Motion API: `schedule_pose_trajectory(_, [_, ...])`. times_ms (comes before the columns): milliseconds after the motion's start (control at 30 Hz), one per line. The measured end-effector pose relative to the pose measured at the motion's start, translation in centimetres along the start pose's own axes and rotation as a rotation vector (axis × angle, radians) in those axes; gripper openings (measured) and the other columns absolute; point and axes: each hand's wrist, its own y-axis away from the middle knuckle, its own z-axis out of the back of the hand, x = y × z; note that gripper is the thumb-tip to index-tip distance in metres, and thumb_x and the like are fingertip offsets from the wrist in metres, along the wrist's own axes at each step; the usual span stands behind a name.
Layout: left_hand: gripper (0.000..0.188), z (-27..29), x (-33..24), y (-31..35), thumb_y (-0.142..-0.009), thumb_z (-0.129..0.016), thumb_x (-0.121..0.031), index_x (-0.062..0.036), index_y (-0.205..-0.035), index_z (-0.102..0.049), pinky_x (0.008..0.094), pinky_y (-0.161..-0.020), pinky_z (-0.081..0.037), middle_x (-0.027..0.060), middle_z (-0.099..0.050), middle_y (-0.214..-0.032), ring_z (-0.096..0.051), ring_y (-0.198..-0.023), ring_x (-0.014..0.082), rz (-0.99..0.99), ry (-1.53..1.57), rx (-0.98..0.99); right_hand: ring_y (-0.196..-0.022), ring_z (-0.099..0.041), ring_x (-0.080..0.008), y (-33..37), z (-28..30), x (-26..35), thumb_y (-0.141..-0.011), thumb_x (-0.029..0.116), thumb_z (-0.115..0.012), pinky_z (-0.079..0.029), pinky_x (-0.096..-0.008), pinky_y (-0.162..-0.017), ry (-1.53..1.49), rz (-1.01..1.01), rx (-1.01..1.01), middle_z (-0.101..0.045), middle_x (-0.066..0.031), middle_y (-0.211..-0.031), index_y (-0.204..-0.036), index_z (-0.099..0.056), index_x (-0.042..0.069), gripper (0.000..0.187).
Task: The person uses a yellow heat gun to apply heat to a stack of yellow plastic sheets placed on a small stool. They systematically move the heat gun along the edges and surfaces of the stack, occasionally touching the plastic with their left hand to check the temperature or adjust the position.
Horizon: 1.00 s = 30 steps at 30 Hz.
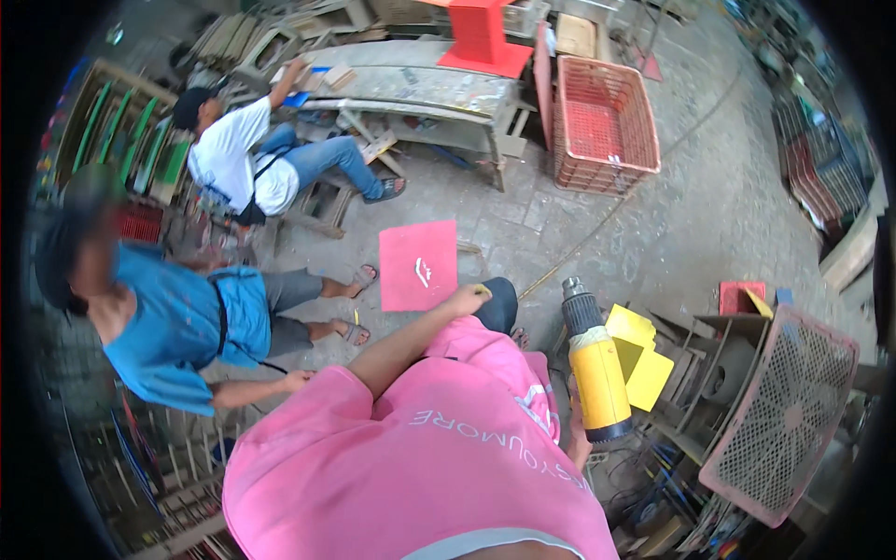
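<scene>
My left hand rests by my dark-clad knee, its fingers curled in. A small yellow bit shows at the fingertips; I cannot make out what it is. Low on my right side, my right hand is partly hidden beneath a yellow-and-black power drill. The drill's ribbed black collar and silver tip point away from me, and its handle is out of sight. Just right of it lie yellow flat pieces. A pink-red board with a white mark on it is on the floor beyond my left hand.
A person in blue stands at my left; another in white sits at a long workbench. A red crate stands far ahead. At right are a shelf and a pink plastic grate. A long line crosses the floor.
</scene>
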Motion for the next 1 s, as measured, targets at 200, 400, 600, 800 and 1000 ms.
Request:
schedule_pose_trajectory(200, [0.034,4.4,-2.0,-13.1,-0.09,-0.06,-0.032,-0.0027,-0.104,-0.07,0.0351,-0.085,-0.049,0.015,-0.071,-0.101,-0.066,-0.095,0.0238,-0.08,-0.218,0.069,-0.11,-0.062,-0.0267,1.2,-4.9,-1.0,-0.081,0.006,-0.069,-0.047,-0.0396,-0.094,0.031,-0.102,-0.176,-0.066,-0.0147,-0.117,-0.117,-0.063,0.004,0.037])
schedule_pose_trajectory(400, [0.035,11.7,-5.0,-24.1,-0.092,-0.061,-0.031,-0.0021,-0.109,-0.069,0.0316,-0.089,-0.047,0.0124,-0.071,-0.106,-0.064,-0.097,0.019,-0.052,-0.422,0.307,-0.108,-0.063,-0.0264,0.0,-12.3,0.1,-0.08,0.008,-0.07,-0.048,-0.0398,-0.093,0.1,-0.263,-0.381,-0.067,-0.0145,-0.115,-0.115,-0.064,0.005,0.036])
schedule_pose_trajectory(600, [0.032,17.2,-17.4,-38.1,-0.096,-0.056,-0.032,-0.0091,-0.116,-0.066,0.0317,-0.082,-0.047,0.0019,-0.067,-0.101,-0.06,-0.089,0.0152,-0.089,-0.458,0.528,-0.107,-0.064,-0.0261,-10.2,-20.8,2.8,-0.078,0.01,-0.071,-0.049,-0.0401,-0.092,0.19,-0.415,-0.746,-0.068,-0.0142,-0.113,-0.114,-0.065,0.006,0.036])
schedule_pose_trajectory(800, [0.038,16.1,-32.7,-46.8,-0.1,-0.05,-0.035,-0.0083,-0.125,-0.059,0.0347,-0.088,-0.046,0.004,-0.064,-0.121,-0.06,-0.105,0.0183,-0.117,-0.472,0.708,-0.083,-0.067,-0.035,-20.4,-21.9,9.0,-0.069,0.013,-0.075,-0.051,-0.0381,-0.072,-0.003,-0.452,-1.268,-0.069,-0.0177,-0.094,-0.093,-0.067,0.0,0.029])
schedule_pose_trajectory(1000, [0.037,6.5,-39.0,-52.8,-0.101,-0.048,-0.031,-0.0067,-0.127,-0.056,0.0355,-0.09,-0.048,0.0074,-0.064,-0.121,-0.059,-0.11,0.018,-0.201,-0.614,0.967,-0.085,-0.067,-0.0353,-25.0,-26.2,8.4,-0.072,0.01,-0.073,-0.052,-0.0387,-0.073,0.135,-0.619,-1.558,-0.068,-0.019,-0.093,-0.098,-0.067,-0.001,0.029])
